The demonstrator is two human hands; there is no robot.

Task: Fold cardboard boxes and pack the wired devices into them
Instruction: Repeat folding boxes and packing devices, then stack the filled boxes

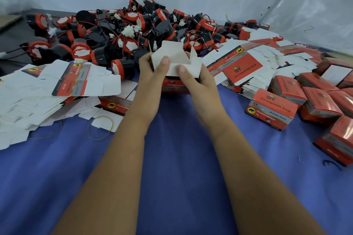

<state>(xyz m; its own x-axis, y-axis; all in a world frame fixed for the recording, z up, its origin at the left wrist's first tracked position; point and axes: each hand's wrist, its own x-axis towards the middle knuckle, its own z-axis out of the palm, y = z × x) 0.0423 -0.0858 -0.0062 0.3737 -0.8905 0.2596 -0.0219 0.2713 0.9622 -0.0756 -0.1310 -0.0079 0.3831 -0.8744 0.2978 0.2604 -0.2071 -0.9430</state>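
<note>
Box [174,61] half folded, white flaps up, gripped by fingers of left hand [150,74] and right hand [196,80], thumbs pressing flaps, above blue desk [172,139], horns [124,30] heaped behind, flat blanks [47,89] left, finished boxes [305,101] right.

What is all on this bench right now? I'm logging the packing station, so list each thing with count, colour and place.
box being folded: one, white inside, red print outside, flaps open, centre, held in both hands
wired devices: a large pile, too many to count, black and red with white connectors, at the back
flat box blanks, left: a loose heap, white and red
flat box blanks, right: a stack, white and red
folded boxes: several, red, right side
rubber bands: at least two, yellowish, left front
cloth: one, blue, covering the bench
plastic sheet: clear, back right
left hand: grips the box, thumb on a flap
right hand: grips the box, thumb on a flap
</note>
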